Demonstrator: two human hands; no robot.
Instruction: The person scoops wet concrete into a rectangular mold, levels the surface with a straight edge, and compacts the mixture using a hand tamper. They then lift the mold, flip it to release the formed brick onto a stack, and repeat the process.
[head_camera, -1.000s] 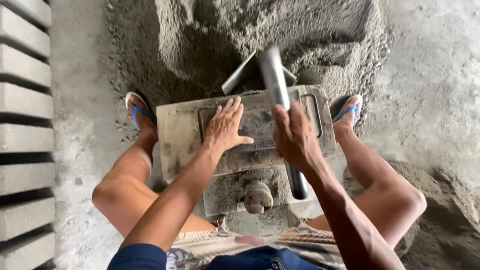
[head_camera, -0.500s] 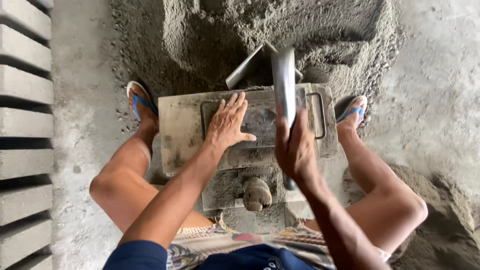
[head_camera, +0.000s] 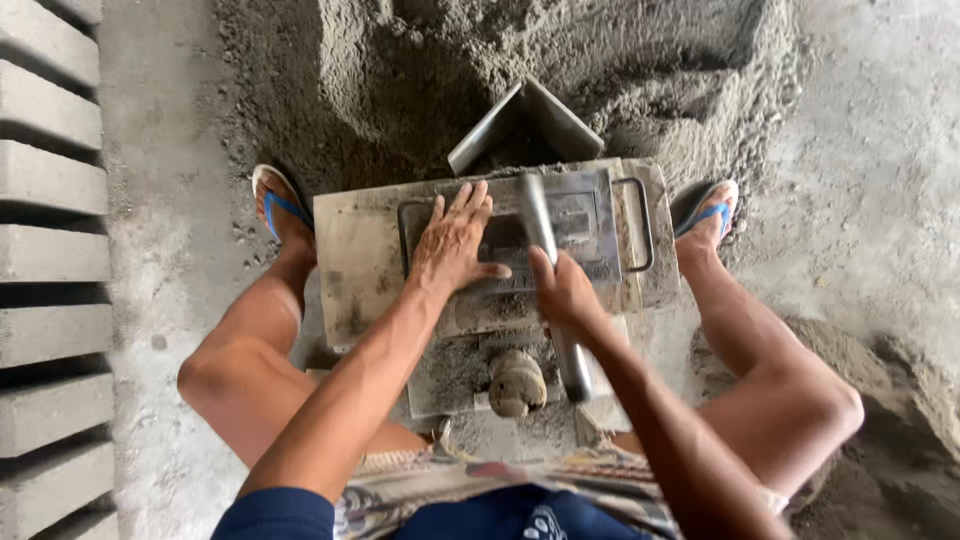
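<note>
While the left hand (head_camera: 455, 245) lies flat and open on the metal mould (head_camera: 375, 255), the right hand (head_camera: 565, 295) grips a grey bar (head_camera: 535, 215); sand heap (head_camera: 400, 90) behind, blocks (head_camera: 50, 190) alongside.

Grey block mould (head_camera: 370, 250) on the floor, with a metal bar (head_camera: 545, 260) laid across its top.

The mould is a flat-topped rectangular metal box, cement-smeared, sitting level between the person's feet at the foot of the mix heap; a wire handle loops along its right end. The left hand (head_camera: 455, 245) lies flat, fingers spread, on the recessed plate in the top. The right hand (head_camera: 565, 290) grips the long grey bar, which runs front to back over the plate, slightly tilted.
</note>
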